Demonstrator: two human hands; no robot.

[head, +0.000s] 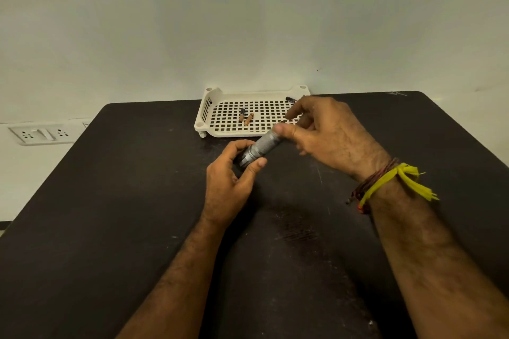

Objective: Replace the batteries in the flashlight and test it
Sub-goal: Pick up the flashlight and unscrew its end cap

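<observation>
— Forearms come in low from the near edge; what do the hands have?

— Both are on the flashlight (260, 149). Left hand (230, 176) curls round its wide head end, thumb across the barrel. Right hand (327, 136) pinches the far tail end with thumb and fingertips; I can't tell whether the cap is on or off.

— How does it lie?

— Slanted, head near and left, tail up and away to the right, just above the table (110, 201). Any twisting or loading would happen at the right hand's end, I judge.

— Batteries?

— Two copper-coloured batteries (246, 117) lie in the white tray (205, 113) just beyond the hands; a dark cell (290, 99) sits at its back right, near the right fingers.

— Surroundings?

— Dark table against a pale wall (248, 22); wall socket (41, 133) at left.
</observation>
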